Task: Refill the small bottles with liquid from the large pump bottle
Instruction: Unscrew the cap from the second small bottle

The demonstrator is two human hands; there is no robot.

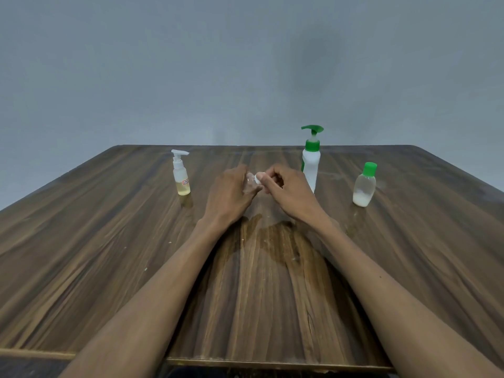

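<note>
A small clear bottle [250,184] is held at the middle of the table, mostly hidden by my fingers. My left hand [229,195] grips its body. My right hand [286,189] pinches its white cap [257,179]. The large white pump bottle [311,165] with a green pump head stands just behind my right hand. A small bottle with a green cap [365,186] holds a little white liquid and stands to the right. A small white-pump bottle [182,175] with yellowish liquid stands to the left.
The wooden table [109,255] runs back to a plain grey wall. A wet-looking patch [275,236] lies on the wood between my forearms, and the front edge of the table is close below.
</note>
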